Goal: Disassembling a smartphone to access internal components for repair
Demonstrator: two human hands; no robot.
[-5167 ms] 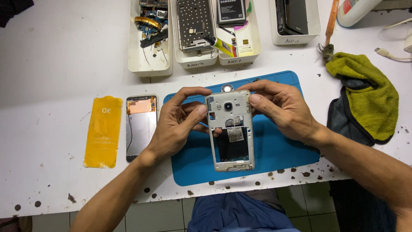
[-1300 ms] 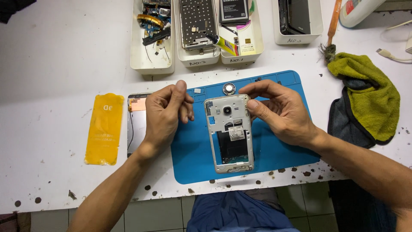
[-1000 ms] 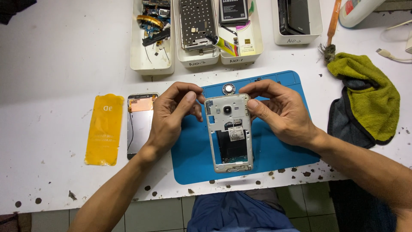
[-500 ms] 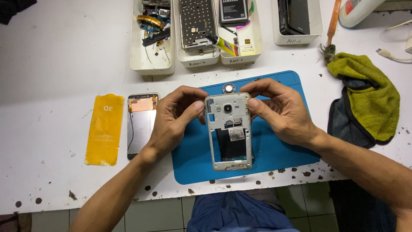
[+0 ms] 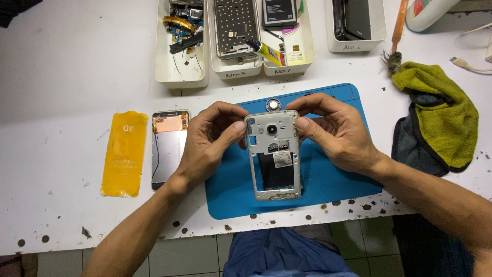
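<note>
At the far left of the white worktop (image 5: 61,77) we see a yellow screen protector (image 5: 124,154) beside a loose display panel (image 5: 169,147), and then our left hand (image 5: 207,146), fingers pinching the upper left edge of the opened phone frame (image 5: 274,154). The frame lies on the blue mat (image 5: 333,174), which hides under both palms. Our right hand (image 5: 338,133) grips its upper right corner; the green cloth (image 5: 441,115) covers a darker one.

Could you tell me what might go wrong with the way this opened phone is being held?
The left hand and right hand pinch only the top corners of the phone frame, so it might twist or slip. The small round part lying loose on the blue mat just above could get knocked away.
</note>
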